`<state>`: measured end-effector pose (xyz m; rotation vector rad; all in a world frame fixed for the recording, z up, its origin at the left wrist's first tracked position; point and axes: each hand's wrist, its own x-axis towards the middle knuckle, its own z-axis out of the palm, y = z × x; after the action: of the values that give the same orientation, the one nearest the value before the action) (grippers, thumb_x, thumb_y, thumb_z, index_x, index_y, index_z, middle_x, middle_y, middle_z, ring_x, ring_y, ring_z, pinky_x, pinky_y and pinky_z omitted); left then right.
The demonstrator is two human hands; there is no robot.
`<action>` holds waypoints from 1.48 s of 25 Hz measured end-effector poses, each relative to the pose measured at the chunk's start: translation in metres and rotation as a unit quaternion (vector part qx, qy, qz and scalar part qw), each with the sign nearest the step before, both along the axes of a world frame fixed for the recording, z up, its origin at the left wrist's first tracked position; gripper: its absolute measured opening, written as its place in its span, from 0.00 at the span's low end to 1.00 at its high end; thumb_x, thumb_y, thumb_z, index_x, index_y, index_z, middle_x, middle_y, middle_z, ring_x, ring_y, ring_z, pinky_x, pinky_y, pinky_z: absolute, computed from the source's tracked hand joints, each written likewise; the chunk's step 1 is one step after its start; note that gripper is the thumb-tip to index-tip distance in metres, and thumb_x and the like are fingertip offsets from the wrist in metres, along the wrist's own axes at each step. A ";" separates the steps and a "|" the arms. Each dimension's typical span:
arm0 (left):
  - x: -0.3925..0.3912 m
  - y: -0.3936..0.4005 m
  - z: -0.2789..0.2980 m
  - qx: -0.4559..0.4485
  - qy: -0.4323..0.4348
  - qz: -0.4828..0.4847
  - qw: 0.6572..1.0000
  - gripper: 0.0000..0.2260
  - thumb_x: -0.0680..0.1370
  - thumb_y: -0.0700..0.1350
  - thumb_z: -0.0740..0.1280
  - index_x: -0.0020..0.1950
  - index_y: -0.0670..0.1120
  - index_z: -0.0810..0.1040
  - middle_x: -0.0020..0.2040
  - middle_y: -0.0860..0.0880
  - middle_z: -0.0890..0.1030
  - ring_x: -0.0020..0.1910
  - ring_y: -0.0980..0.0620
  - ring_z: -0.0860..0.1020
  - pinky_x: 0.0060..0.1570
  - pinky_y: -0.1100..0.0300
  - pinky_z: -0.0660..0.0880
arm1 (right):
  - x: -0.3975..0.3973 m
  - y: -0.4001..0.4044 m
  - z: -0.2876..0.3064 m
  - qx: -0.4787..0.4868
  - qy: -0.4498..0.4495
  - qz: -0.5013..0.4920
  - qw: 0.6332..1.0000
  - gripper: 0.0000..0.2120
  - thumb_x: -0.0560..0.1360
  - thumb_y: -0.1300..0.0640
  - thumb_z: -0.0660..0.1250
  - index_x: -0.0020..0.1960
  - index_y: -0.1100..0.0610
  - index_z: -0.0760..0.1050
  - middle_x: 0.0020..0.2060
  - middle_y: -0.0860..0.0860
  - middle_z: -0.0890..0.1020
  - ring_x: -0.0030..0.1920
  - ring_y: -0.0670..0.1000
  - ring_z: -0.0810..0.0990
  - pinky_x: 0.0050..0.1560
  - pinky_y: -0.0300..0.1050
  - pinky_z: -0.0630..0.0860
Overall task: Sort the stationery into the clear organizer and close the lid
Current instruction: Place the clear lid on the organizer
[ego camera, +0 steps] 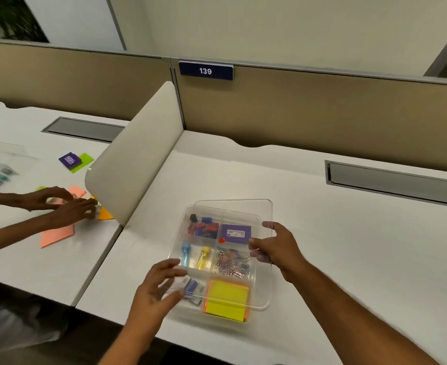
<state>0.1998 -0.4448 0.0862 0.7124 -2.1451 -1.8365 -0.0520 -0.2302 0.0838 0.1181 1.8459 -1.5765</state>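
Note:
The clear organizer (pixel 175 255) lies on the white desk near its front edge, with six compartments. They hold binder clips (pixel 204 229), a purple box (pixel 236 233), two highlighters (pixel 194 255), paper clips (pixel 231 262), small packets (pixel 192 288) and yellow sticky notes (pixel 226 300). A clear lid (pixel 265 285) hovers slightly askew over the organizer. My right hand (pixel 276 245) grips the lid's right edge. My left hand (pixel 159 283) is at the organizer's left side with fingers spread, touching the lid's edge.
A curved white divider (pixel 138 154) separates this desk from the left one, where another person's hands (pixel 67 206) handle coloured paper beside a purple box (pixel 70 159). A grey cable tray cover (pixel 393 181) sits at the back right. A tan partition runs behind.

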 end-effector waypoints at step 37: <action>-0.135 -0.079 -0.084 -0.449 -0.138 -0.220 0.855 0.44 0.78 0.74 0.51 0.84 0.49 0.43 0.84 0.49 0.41 0.83 0.48 0.40 0.80 0.45 0.57 | 0.059 -0.062 -0.090 0.415 0.346 0.063 0.839 0.38 0.84 0.41 0.59 0.85 0.49 0.44 0.85 0.48 0.49 0.84 0.55 0.56 0.78 0.59 0.67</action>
<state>0.0643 -0.5239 0.0024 0.2634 -3.1300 -0.6377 0.0073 -0.2923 -0.0061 -0.2192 2.9364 -0.6308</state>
